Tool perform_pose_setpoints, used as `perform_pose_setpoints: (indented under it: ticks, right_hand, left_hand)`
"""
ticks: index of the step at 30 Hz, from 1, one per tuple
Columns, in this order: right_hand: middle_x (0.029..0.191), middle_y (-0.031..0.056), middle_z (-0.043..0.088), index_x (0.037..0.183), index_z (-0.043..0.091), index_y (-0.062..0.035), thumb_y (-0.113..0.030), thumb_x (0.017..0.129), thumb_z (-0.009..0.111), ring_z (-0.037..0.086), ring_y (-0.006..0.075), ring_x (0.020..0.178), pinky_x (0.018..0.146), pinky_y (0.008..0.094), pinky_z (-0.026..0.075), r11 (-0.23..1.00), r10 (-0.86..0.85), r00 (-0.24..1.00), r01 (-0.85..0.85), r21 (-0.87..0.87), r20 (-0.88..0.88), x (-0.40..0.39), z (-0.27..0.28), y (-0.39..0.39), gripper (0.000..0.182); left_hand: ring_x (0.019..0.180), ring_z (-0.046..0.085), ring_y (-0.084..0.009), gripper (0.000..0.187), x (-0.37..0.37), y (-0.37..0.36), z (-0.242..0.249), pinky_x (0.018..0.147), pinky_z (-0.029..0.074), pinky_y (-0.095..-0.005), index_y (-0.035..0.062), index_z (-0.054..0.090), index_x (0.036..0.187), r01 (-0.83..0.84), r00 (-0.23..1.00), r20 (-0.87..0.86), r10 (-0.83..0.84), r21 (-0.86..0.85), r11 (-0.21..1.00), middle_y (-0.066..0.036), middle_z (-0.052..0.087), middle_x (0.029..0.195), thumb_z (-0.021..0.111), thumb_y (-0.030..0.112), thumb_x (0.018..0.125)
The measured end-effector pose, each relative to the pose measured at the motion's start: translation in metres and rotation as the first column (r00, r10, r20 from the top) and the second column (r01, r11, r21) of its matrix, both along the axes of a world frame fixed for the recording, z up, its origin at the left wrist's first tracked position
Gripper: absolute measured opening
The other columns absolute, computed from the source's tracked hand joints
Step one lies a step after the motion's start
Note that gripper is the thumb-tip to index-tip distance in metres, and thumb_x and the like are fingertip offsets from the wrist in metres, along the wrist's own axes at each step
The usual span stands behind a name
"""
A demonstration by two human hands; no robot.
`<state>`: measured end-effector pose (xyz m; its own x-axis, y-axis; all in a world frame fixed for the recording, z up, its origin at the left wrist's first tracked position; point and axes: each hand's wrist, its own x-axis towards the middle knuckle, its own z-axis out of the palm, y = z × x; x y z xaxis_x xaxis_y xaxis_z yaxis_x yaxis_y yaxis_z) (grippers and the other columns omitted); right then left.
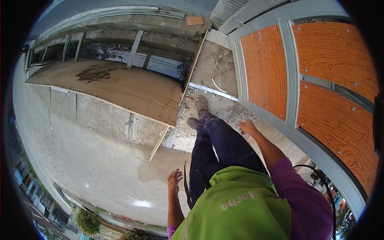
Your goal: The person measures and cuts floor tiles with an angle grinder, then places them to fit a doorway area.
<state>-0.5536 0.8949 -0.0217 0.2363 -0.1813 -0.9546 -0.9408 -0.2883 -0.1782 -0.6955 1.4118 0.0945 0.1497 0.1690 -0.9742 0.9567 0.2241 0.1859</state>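
Observation:
My left hand (pixel 175 180) hangs beside my left thigh, its fingers loosely bent and apart, holding nothing. A dark strap (pixel 186 188) dangles close to it. On the other side, my right hand (pixel 247 127) is held out past my right leg with relaxed, slightly curled fingers and nothing visible in it. The nearest large thing to that hand is a grey metal-framed gate with orange wood-grain panels (pixel 266 72), which it does not touch. My dusty shoes (pixel 201 104) stand on rough, rubble-strewn concrete.
A stained plywood sheet (pixel 132 90) lies over a trench on the left, with upright wooden strips beyond it. A thin wooden strip (pixel 159 143) juts from its near corner. A light metal bar (pixel 214 91) crosses the ground ahead of my feet. Concrete paving (pixel 96 160) spreads left.

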Motion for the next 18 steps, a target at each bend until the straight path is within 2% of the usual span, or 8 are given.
perform_pose_setpoints:
  ticks: [2, 5, 10, 14, 18]
  right_hand:
    - [0.087, 0.0190, 0.071, 0.107, 0.070, 0.0062, -0.024, 0.094, 0.065, 0.072, 0.0280, 0.066, 0.058, 0.0405, 0.062, 1.000, -0.014, 1.000, 0.014, 0.008, 0.004, 0.000, 0.000, -0.002, 0.033]
    - [0.081, 0.0163, 0.068, 0.102, 0.069, 0.0050, -0.021, 0.091, 0.066, 0.068, 0.0262, 0.058, 0.053, 0.0413, 0.060, 0.997, -0.083, 0.996, 0.083, -0.008, -0.013, 0.001, 0.000, -0.002, 0.028]
    - [0.082, 0.0167, 0.068, 0.101, 0.068, 0.0052, -0.021, 0.090, 0.066, 0.067, 0.0266, 0.057, 0.053, 0.0417, 0.061, 0.996, -0.092, 0.995, 0.092, 0.001, -0.027, 0.003, 0.003, -0.003, 0.028]
    - [0.082, 0.0171, 0.068, 0.100, 0.068, 0.0056, -0.021, 0.090, 0.066, 0.067, 0.0276, 0.057, 0.053, 0.0420, 0.061, 0.993, -0.116, 0.992, 0.116, -0.006, -0.051, 0.007, 0.005, -0.003, 0.029]
    - [0.088, 0.0193, 0.072, 0.109, 0.069, 0.0046, -0.025, 0.094, 0.065, 0.071, 0.0268, 0.066, 0.060, 0.0405, 0.062, 0.996, -0.084, 0.994, 0.085, 0.015, -0.076, 0.012, 0.002, -0.007, 0.033]
  left_hand:
    - [0.094, 0.069, -0.0216, 0.040, 0.011, -0.002, 0.002, 0.082, 0.056, -0.0358, 0.0028, 0.069, 0.124, 0.011, 1.000, -0.008, -0.011, 0.000, 1.000, -0.013, 0.073, 0.106, 0.065, 0.035, 0.100]
    - [0.093, 0.069, -0.0210, 0.040, 0.026, -0.007, 0.008, 0.083, 0.055, -0.0357, 0.0032, 0.069, 0.124, 0.033, 0.999, -0.024, -0.033, -0.003, 0.999, -0.013, 0.073, 0.106, 0.065, 0.035, 0.100]
    - [0.093, 0.069, -0.0192, 0.040, 0.034, -0.007, 0.007, 0.082, 0.054, -0.0343, 0.0038, 0.069, 0.122, 0.053, 0.996, -0.066, -0.054, -0.015, 0.998, -0.010, 0.074, 0.104, 0.065, 0.036, 0.100]
    - [0.096, 0.070, -0.0235, 0.043, 0.036, -0.005, 0.003, 0.085, 0.057, -0.0375, -0.0004, 0.067, 0.125, 0.061, 0.997, -0.054, -0.063, -0.029, 0.998, -0.014, 0.072, 0.107, 0.065, 0.035, 0.101]
    - [0.095, 0.070, -0.0214, 0.043, 0.044, -0.009, 0.008, 0.084, 0.055, -0.0353, 0.0012, 0.067, 0.126, 0.071, 0.996, -0.048, -0.073, -0.033, 0.997, -0.013, 0.074, 0.107, 0.065, 0.036, 0.100]
